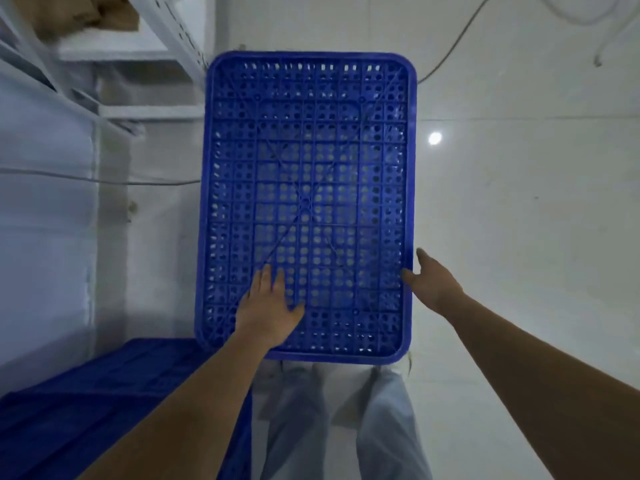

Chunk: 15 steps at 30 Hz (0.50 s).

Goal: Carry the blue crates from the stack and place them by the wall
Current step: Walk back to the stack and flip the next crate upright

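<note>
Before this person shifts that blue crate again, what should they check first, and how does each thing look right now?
1. Left hand flat on the blue crate: ok.
2. Right hand on the crate's right rim: touching, not gripping: not ok.
3. White floor right of the crate free: ok.
4. Cable at the crate's left edge: cannot tell if snagged.
5. Other blue crates close at lower left: ok.
</note>
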Each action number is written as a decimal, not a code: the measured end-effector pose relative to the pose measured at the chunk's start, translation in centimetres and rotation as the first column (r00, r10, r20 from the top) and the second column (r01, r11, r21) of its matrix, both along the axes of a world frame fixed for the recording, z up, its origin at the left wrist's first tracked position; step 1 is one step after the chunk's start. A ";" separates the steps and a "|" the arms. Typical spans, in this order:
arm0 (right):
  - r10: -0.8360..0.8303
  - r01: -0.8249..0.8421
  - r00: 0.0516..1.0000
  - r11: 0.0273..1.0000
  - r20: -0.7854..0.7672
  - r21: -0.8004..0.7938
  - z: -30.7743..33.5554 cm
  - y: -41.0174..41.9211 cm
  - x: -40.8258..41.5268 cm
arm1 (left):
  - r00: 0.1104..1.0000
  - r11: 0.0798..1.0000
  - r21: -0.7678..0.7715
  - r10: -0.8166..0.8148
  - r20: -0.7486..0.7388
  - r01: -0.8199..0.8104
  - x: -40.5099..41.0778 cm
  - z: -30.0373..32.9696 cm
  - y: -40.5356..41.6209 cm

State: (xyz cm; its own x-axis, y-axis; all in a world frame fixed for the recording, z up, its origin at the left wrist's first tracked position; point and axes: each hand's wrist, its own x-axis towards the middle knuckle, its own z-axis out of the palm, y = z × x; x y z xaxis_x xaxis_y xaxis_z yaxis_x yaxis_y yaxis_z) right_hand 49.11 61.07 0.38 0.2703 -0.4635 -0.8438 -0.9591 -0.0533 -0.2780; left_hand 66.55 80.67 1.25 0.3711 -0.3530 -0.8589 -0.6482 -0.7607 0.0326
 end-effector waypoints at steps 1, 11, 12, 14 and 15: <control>-0.051 0.051 0.998 0.999 0.026 0.002 -1.1 -0.1 0.2 | 1.000 1.000 0.009 0.015 -0.002 -0.015 -0.1 -0.8 0.0; -0.655 0.653 0.726 0.752 0.209 0.088 -6.1 -1.9 3.2 | 0.985 0.987 -0.016 0.159 -0.062 -0.160 -2.0 -3.7 -0.3; -0.682 0.680 0.703 0.728 0.202 0.090 -6.2 -2.1 3.4 | 0.986 0.988 -0.016 0.152 -0.065 -0.153 -1.8 -3.5 -0.3; -0.689 0.686 0.703 0.722 0.174 0.089 -6.3 -2.4 3.5 | 0.985 0.988 -0.019 0.152 -0.078 -0.154 -1.6 -3.3 -0.1; -0.682 0.677 0.713 0.730 0.165 0.089 -6.3 -2.6 3.5 | 0.982 0.986 -0.022 0.166 -0.087 -0.168 -1.5 -3.2 -0.1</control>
State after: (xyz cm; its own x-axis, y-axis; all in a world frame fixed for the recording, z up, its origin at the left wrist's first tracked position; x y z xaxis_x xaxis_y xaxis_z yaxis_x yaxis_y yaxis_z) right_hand 52.57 58.48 -5.96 0.0317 -0.5631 -0.8258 -0.6694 0.6016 -0.4359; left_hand 65.06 80.57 -1.96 0.3532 -0.3173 -0.8801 -0.5062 -0.8560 0.1055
